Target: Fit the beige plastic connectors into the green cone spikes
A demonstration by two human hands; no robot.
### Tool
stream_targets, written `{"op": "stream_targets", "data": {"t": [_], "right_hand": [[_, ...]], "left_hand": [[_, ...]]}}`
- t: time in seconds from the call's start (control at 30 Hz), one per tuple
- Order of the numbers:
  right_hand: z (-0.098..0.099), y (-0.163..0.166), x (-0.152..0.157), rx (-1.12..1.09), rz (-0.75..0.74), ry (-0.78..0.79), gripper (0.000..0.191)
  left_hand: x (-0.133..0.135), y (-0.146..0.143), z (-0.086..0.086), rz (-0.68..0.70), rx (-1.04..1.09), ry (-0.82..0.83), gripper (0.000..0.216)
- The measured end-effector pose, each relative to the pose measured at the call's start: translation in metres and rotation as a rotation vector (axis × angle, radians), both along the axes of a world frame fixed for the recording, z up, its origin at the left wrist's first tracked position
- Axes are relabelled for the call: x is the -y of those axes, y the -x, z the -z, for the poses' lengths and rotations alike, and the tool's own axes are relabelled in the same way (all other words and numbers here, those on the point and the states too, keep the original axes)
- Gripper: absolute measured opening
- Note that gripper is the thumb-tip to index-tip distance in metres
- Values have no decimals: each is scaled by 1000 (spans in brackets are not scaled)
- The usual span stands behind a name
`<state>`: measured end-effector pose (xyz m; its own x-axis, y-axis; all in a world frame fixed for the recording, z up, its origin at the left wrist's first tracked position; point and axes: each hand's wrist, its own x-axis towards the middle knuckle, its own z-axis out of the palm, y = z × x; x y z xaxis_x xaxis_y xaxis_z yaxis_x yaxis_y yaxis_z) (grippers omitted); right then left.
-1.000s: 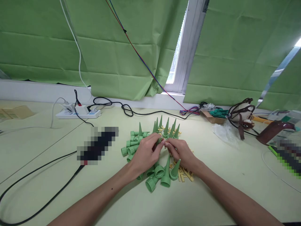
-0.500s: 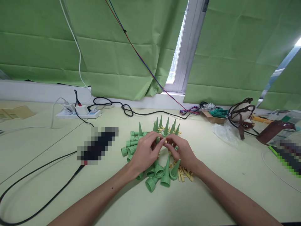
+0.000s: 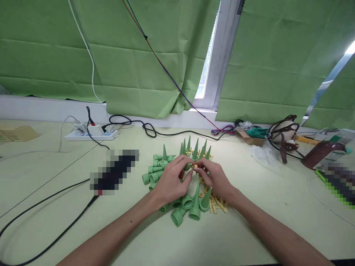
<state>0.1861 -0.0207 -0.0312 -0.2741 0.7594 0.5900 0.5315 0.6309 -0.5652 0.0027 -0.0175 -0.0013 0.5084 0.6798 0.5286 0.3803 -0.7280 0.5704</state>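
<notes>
My left hand [image 3: 173,179] is closed around a green plastic spike [image 3: 188,166], mostly covered by the fingers. My right hand [image 3: 215,176] pinches a small yellow plastic peg [image 3: 195,167] against it; whether the two are joined is hidden. Both hands meet above a spread of green plastic parts. Cone-shaped spikes [image 3: 195,207] stand upright in front of and behind the hands, while hollow green pieces [image 3: 177,217] lie on their sides to the left. Loose yellow pegs [image 3: 217,204] are scattered below my right hand.
On the pale table [image 3: 249,236], a blurred-out dark device [image 3: 115,171] with a black cable lies left. A power strip [image 3: 91,135] sits near the wall. Clear plastic wrap [image 3: 264,157], a small carton [image 3: 251,138] and a brown strapped bag [image 3: 284,135] are at the right.
My left thumb has moved down and away from the fingertips, and the yellow peg shows more between the hands. The surrounding parts stay put; the view has shifted slightly.
</notes>
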Motion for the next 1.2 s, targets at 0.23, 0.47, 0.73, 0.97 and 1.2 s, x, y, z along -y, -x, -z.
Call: {"op": "stream_targets", "data": {"t": [0.23,0.47,0.73,0.97,1.2], "right_hand": [[-1,-1,-1,31,-2,-9,12],[1,-1,1,49,14,-26,14],[-3,3,2,-7,48,-50,12],[-7,6,5,-89,16,-70,15],[-7,5,5,-133,27,-80,14]], "left_hand": [[-1,0,2,1,12,-32,9],[-2,0,4,-13,45,-67,6],[-6,-2,7,12,110,-185,11],[-7,-1,9,4,157,-279,14],[-3,-2,12,15,140,-191,20]]}}
